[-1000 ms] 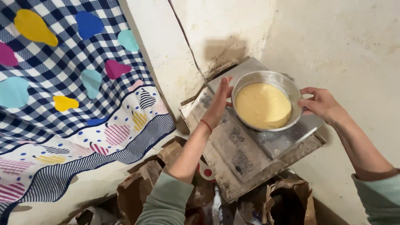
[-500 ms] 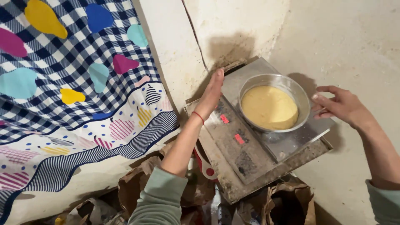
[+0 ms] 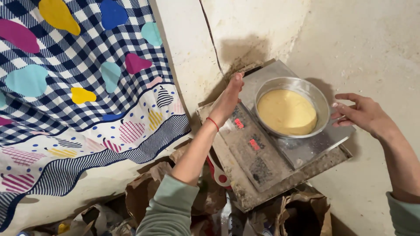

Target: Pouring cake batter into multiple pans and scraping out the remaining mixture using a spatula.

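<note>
My left hand [image 3: 228,101] stands edge-on, fingers straight and released, against the flat grey metal scale [image 3: 280,148]. On it sits the round metal pan of yellow batter [image 3: 291,109]. My right hand [image 3: 361,114] hovers open just beside its rim, grasping nothing.

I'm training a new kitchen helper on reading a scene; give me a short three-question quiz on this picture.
1. True or false: the right hand grips the rim of the round metal pan of yellow batter.
2. What does the pan stand on? A) the checked cloth with coloured pear shapes B) the flat steel platform of the weighing scale C) the brown paper bags
3. Fill in: the left hand, with a red thread at the wrist, is on the pan's ____ side.

Key
1. False: it is open, just clear of the rim.
2. B
3. left
</note>
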